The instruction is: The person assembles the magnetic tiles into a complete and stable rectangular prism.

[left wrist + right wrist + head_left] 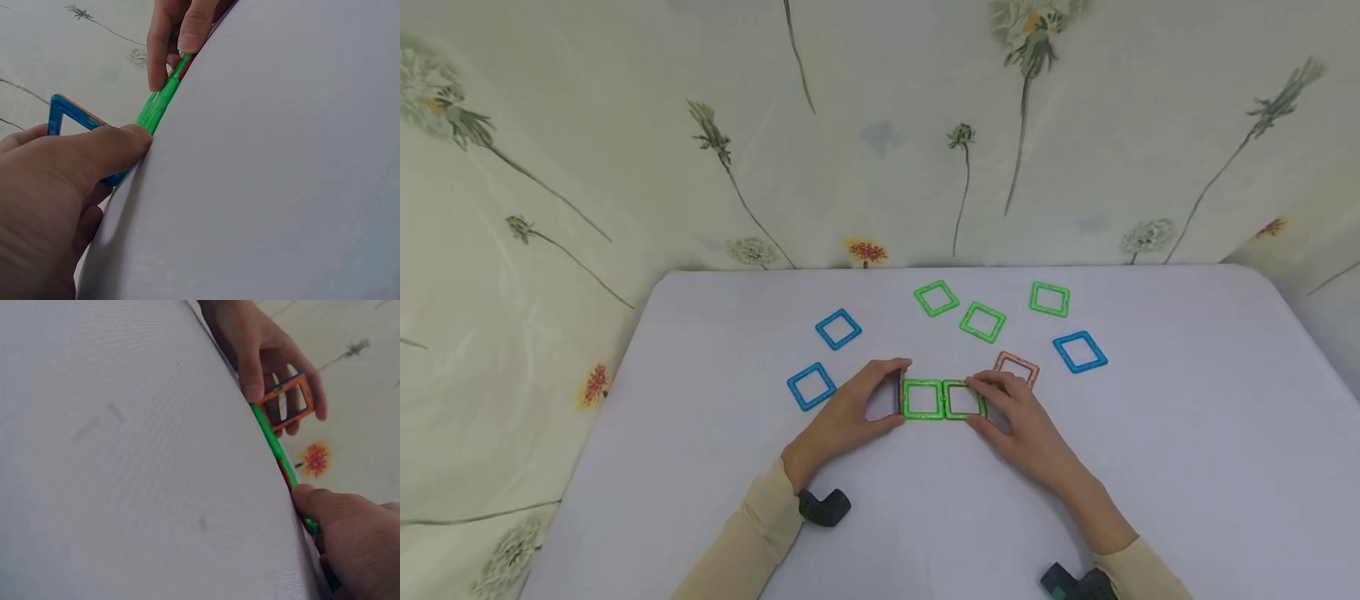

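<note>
Two green square frame tiles lie flat side by side, a left one (922, 383) and a right one (955, 417), their edges meeting. My left hand (853, 404) pinches a square tile (55, 117) between thumb and fingers, standing it upright along the left green tile's outer edge. That tile is blue on its outer face and orange on the inner one, as the right wrist view shows. The thumb and fingers of my right hand (1015, 421) grip the right green tile at its right side. Red shows under the green edges in both wrist views.
Behind my right hand lies an orange tile (1018, 359), partly covered. Two blue tiles (828, 317) lie left of centre, another blue tile (1064, 356) to the right. Three green tiles (929, 287) lie toward the far edge of the white table (737, 292). Flower-printed cloth hangs behind.
</note>
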